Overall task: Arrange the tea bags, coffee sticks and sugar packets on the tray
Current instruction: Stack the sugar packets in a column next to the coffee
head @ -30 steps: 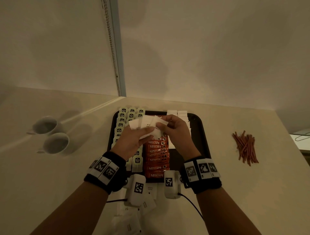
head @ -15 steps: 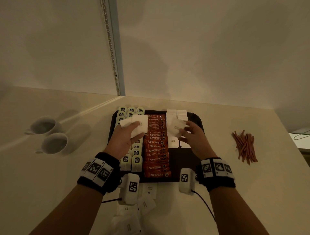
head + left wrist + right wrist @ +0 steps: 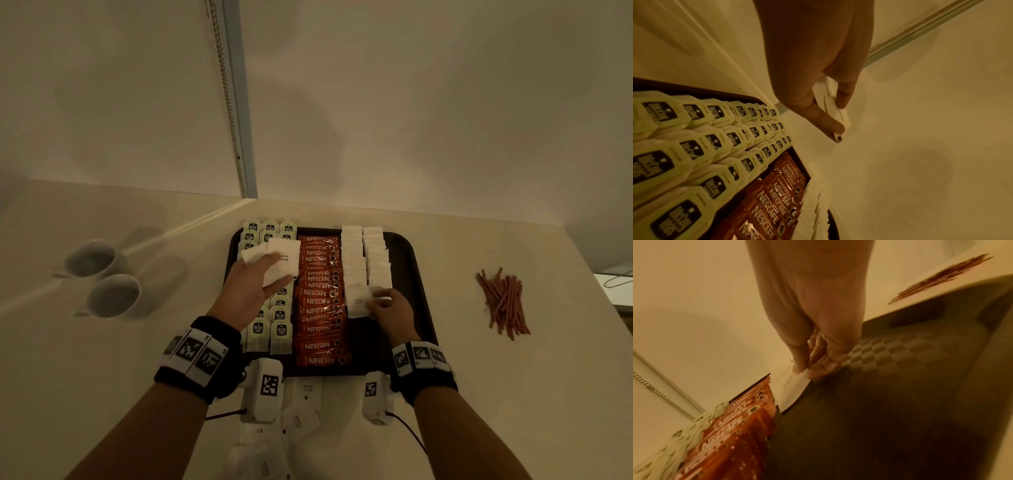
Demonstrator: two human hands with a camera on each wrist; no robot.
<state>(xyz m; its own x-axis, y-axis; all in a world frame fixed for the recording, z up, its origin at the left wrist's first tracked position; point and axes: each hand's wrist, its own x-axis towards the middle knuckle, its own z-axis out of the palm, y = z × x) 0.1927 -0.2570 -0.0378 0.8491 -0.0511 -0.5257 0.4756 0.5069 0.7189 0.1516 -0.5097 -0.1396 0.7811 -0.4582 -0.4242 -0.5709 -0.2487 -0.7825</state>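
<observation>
— While the right hand (image 3: pixel 390 310) pinches one white paper sugar packet (image 3: pixel 358 301) at the near end of the packet rows, what grips the rest?

— Left hand (image 3: pixel 250 291) fingers (image 3: pixel 826 120) clasp a small stack of white sugar packets (image 3: pixel 279 262) above the pale-green tea bags (image 3: pixel 270 329); orange coffee sticks (image 3: pixel 320 301) fill the dark tray (image 3: pixel 407 260) middle.

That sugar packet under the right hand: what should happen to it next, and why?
Probably let go and draw back. The right hand pinches a sugar packet already lying at the near end of the white rows on the tray, while the left hand holds more packets to place.
</observation>
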